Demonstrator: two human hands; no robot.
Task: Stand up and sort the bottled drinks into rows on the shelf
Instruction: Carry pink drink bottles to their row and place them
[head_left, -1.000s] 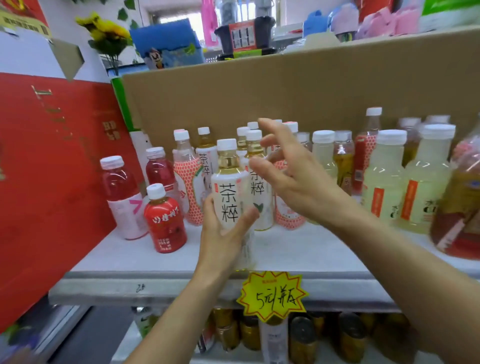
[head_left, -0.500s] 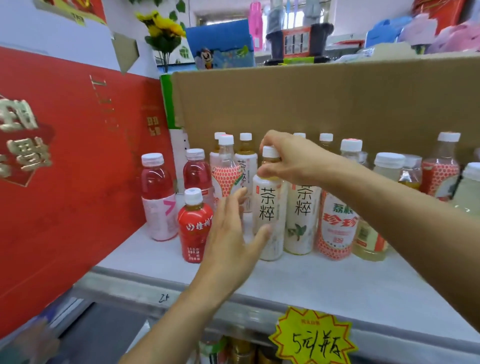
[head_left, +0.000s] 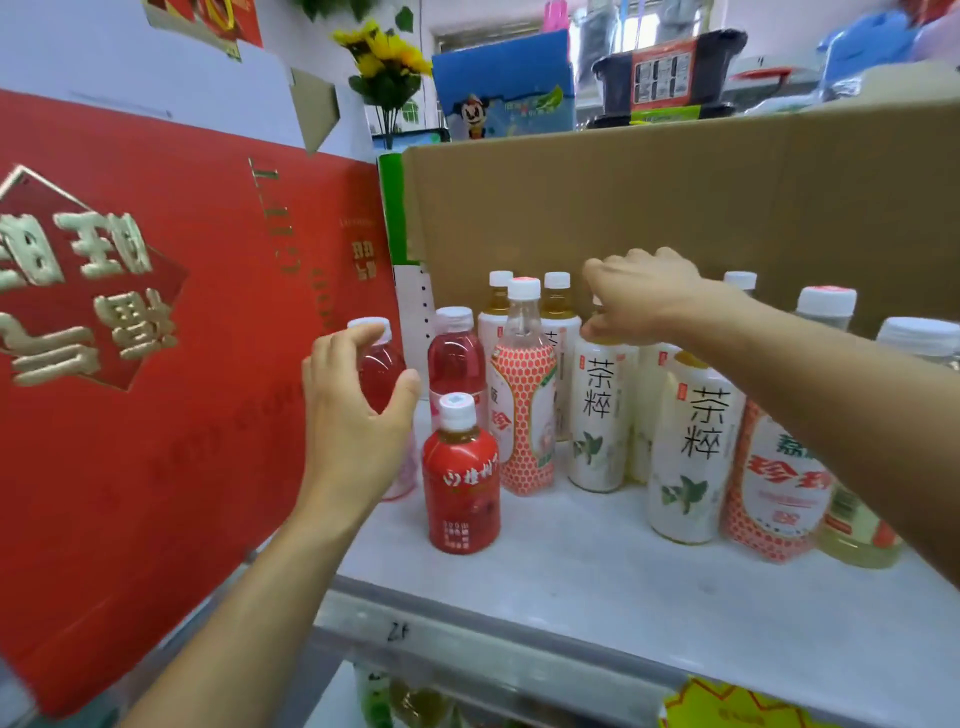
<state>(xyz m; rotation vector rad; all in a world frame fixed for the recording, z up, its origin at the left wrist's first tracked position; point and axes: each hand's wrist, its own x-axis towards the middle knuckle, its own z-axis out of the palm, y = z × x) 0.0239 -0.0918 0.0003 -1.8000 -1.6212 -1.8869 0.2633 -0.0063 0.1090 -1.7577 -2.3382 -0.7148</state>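
Bottled drinks stand on a grey shelf (head_left: 571, 597). My left hand (head_left: 358, 415) is cupped, fingers apart, around a pink drink bottle (head_left: 382, 369) at the far left; whether it touches the bottle is unclear. My right hand (head_left: 644, 296) pinches the top of a white tea bottle (head_left: 602, 415) and hides its cap. A second white tea bottle (head_left: 691, 452) stands nearer, to the right. Out in front is a small red bottle (head_left: 460, 478). Behind it are a honeycomb-label bottle (head_left: 522, 415) and another pink bottle (head_left: 454, 364).
A red gift box (head_left: 130, 364) walls the shelf's left side and a cardboard sheet (head_left: 623, 197) backs it. More bottles crowd the right, including a red honeycomb one (head_left: 774, 483) and pale yellow ones (head_left: 857, 535). A yellow price tag (head_left: 727, 706) hangs on the shelf's front edge.
My left hand let go of the white tea bottle and moved left to the pink bottle. My right hand took the tea bottle's top and set it further back.
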